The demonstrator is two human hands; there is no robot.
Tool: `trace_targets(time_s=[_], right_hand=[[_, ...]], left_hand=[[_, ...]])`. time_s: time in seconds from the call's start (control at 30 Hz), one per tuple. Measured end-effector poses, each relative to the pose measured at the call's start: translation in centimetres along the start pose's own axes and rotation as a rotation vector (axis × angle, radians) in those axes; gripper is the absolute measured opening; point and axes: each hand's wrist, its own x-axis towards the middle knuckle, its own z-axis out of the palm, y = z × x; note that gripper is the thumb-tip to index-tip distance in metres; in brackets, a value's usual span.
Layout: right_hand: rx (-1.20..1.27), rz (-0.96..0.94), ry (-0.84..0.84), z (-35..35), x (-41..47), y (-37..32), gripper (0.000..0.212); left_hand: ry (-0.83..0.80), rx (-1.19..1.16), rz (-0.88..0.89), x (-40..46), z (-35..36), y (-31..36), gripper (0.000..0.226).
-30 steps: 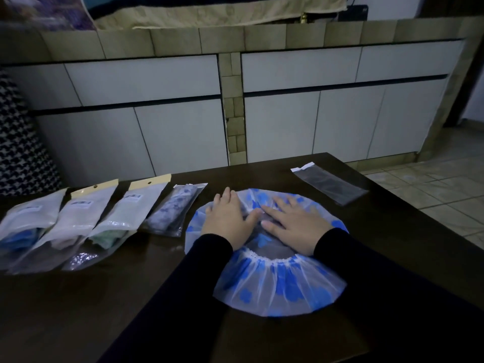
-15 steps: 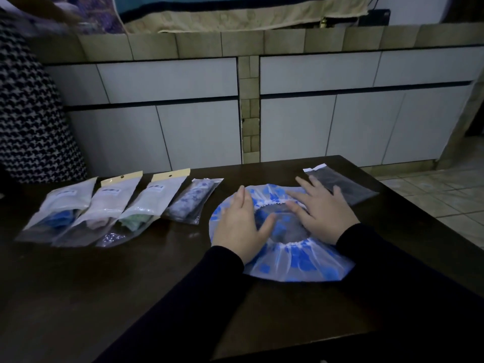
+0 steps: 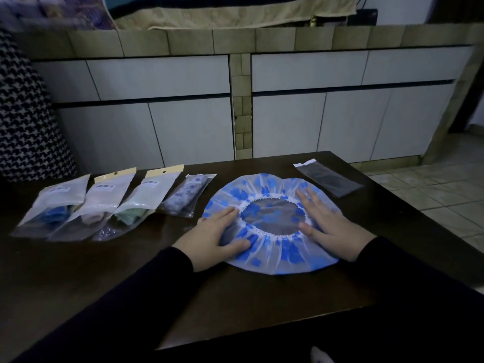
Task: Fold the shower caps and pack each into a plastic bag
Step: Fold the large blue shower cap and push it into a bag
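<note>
A white shower cap with blue flower prints (image 3: 272,252) lies spread flat on the dark table (image 3: 157,284), its elastic opening facing up. My left hand (image 3: 213,237) rests flat on the cap's left side with the thumb on its near part. My right hand (image 3: 332,226) presses flat on the cap's right side, fingers straight. An empty clear plastic bag (image 3: 328,178) with a white strip lies at the far right of the table, apart from the cap.
Several packed bags (image 3: 110,203) lie in a row on the table's left half, the nearest (image 3: 187,196) just left of the cap. White cabinets (image 3: 314,121) stand behind the table. Tiled floor (image 3: 445,195) shows at the right. A checked fabric (image 3: 23,121) stands far left.
My hands slid apart from the cap's middle to its left and right sides, and the cap is now spread into a flat round shape. The camera view shifted left.
</note>
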Motion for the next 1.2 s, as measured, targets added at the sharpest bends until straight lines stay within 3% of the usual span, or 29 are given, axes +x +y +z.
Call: trace_targets(time_s=[0.13, 0.23, 0.43, 0.57, 0.67, 0.77, 0.87, 0.97, 1.03, 1.1, 1.2], right_hand=[[0.025, -0.181, 0.177, -1.2, -1.3, 0.8, 0.053], [-0.012, -0.249, 0.160, -1.0, -1.6, 1.1, 0.033], [0.070, -0.272, 0.107, -0.8, -1.7, 0.4, 0.008], [0.227, -0.202, 0.051, -1.1, -1.5, 1.0, 0.045], [0.289, -0.154, 0.039, -1.1, -1.2, 1.1, 0.059], [0.273, -0.171, 0.036, -1.0, -1.3, 1.2, 0.046], [0.212, -0.211, 0.039, -1.0, -1.6, 1.1, 0.017], [0.207, -0.265, 0.047, -1.1, -1.9, 1.4, 0.053], [0.216, -0.276, 0.026, -1.2, -2.0, 1.4, 0.064], [0.197, -0.249, 0.033, -1.0, -1.8, 1.5, 0.060], [0.202, -0.200, 0.136, -0.8, -1.2, 1.4, 0.029]], left_hand=[[0.127, 0.064, 0.219, -0.5, -1.0, -1.7, 0.048], [0.139, 0.032, 0.331, -0.9, -1.4, -2.6, 0.026], [-0.061, -0.104, 0.276, -1.7, -2.8, -4.3, 0.035], [-0.018, -0.131, 0.260, -1.8, -2.8, -4.7, 0.051], [0.004, -0.063, 0.233, -1.5, -2.7, -4.8, 0.043], [0.063, -0.021, 0.256, -1.2, -2.3, -4.7, 0.026], [0.115, -0.029, 0.238, -1.2, -2.2, -4.6, 0.019], [0.225, -0.188, 0.154, -1.4, -2.2, -4.1, 0.017], [0.286, -0.249, 0.081, -1.4, -2.2, -3.8, 0.014], [0.286, -0.335, 0.022, -1.2, -2.1, -3.8, 0.012], [0.327, -0.462, -0.021, -0.8, -1.9, -3.7, 0.013]])
